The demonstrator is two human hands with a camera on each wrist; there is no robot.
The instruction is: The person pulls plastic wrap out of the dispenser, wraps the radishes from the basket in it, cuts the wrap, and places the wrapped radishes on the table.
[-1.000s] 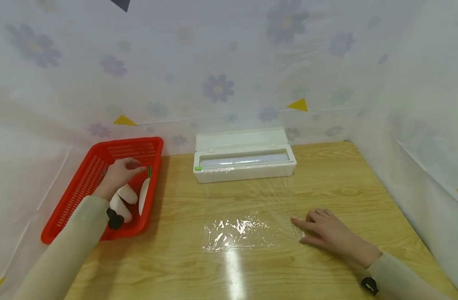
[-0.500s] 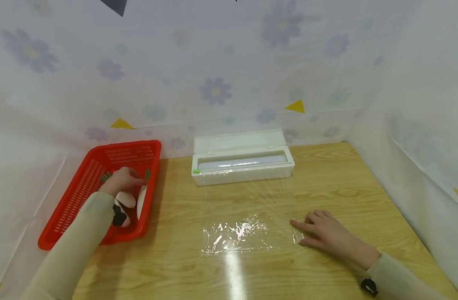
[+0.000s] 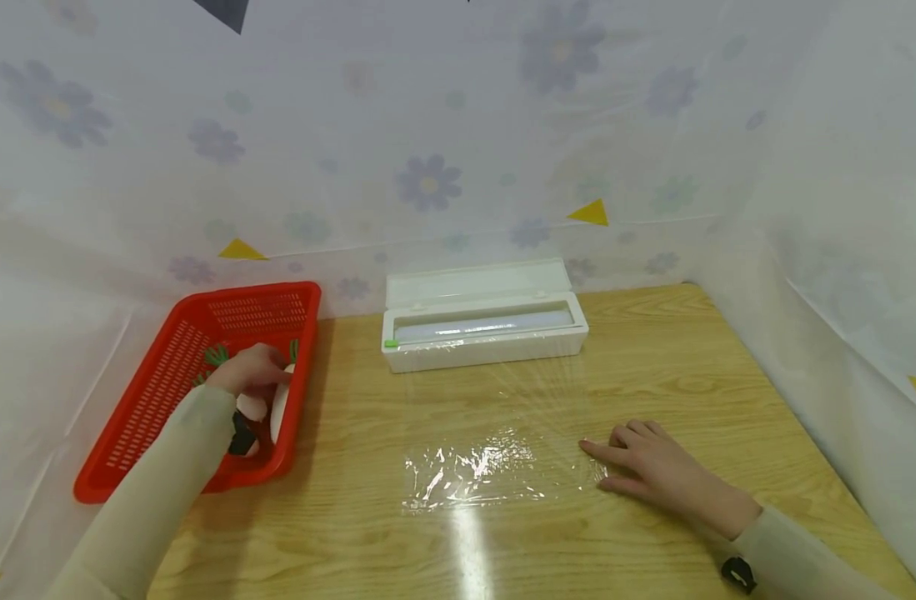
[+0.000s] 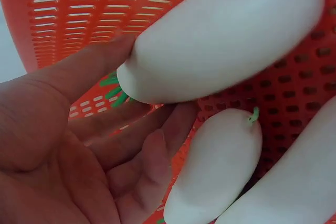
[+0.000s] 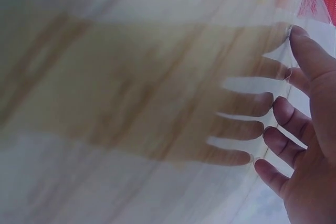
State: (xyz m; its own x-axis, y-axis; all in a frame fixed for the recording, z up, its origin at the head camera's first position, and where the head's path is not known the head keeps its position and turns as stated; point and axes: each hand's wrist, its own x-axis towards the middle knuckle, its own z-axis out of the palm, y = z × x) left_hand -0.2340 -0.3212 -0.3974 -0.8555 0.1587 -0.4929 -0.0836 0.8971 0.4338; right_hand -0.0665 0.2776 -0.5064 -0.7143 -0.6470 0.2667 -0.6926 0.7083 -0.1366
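Lying inside the red basket (image 3: 308,367) along its right wall, the white radish (image 3: 281,410) stretches from the left hand (image 3: 257,369), the nearer one, back toward the person; thumb and fingers pinch its far end. Well apart, the right hand (image 3: 656,465) touches the clear film (image 3: 488,467) with extended fingers.

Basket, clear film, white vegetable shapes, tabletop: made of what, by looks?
Basket: red plastic, likely moulded; slotted walls, slight sheen.
Clear film: thin plastic, glossy; grain shows through, wrinkles glint.
White vegetable shapes: possibly plastic or foam imitations, real not ruled out; smooth, soft-sheened, with green tops.
Tabletop: wood or wood-look laminate, semi-gloss; grain pattern, bright reflection streak.
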